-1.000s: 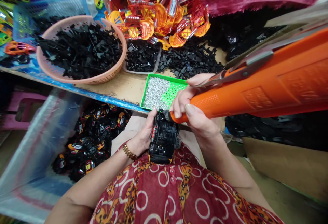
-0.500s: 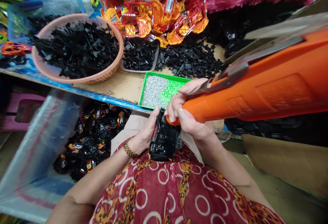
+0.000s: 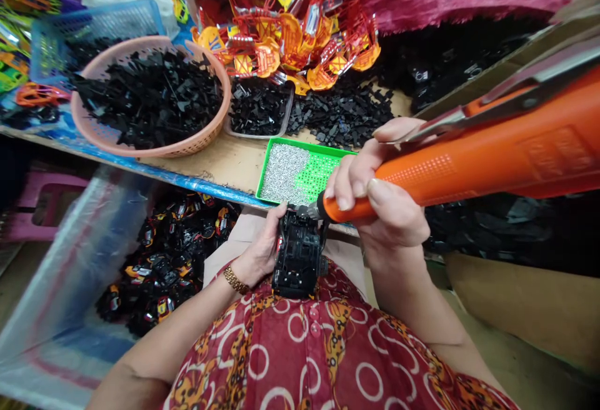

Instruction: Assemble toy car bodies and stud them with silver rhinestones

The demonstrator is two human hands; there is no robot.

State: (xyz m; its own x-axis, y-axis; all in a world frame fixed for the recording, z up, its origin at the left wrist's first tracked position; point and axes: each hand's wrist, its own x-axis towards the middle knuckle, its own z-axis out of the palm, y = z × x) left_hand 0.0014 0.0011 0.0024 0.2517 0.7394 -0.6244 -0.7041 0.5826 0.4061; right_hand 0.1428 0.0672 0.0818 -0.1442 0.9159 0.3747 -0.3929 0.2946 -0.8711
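Note:
My left hand point(image 3: 262, 244) grips the left side of a black toy car point(image 3: 297, 257), held underside up against my shirt; the fingers beneath it are hidden. Wrapped round the front of an orange electric screwdriver point(image 3: 445, 169) is my right hand point(image 3: 384, 188). The screwdriver's dark tip points down and left, close to the upper end of the car; I cannot tell whether it touches. Just beyond lies a green tray point(image 3: 319, 172) with small silver screws point(image 3: 284, 172) heaped on its left side.
A pink basket point(image 3: 79, 110) of black plastic parts stands at the left of the bench, beside a clear tub point(image 3: 260, 107) and a loose pile of parts point(image 3: 342, 113). Orange car bodies point(image 3: 290, 41) lie behind. Below left, a plastic-lined box point(image 3: 60, 310) holds several toy cars point(image 3: 164, 260).
My right hand and the screwdriver have moved right and slightly up, away from the middle of the toy car. My left hand keeps its grip on the car.

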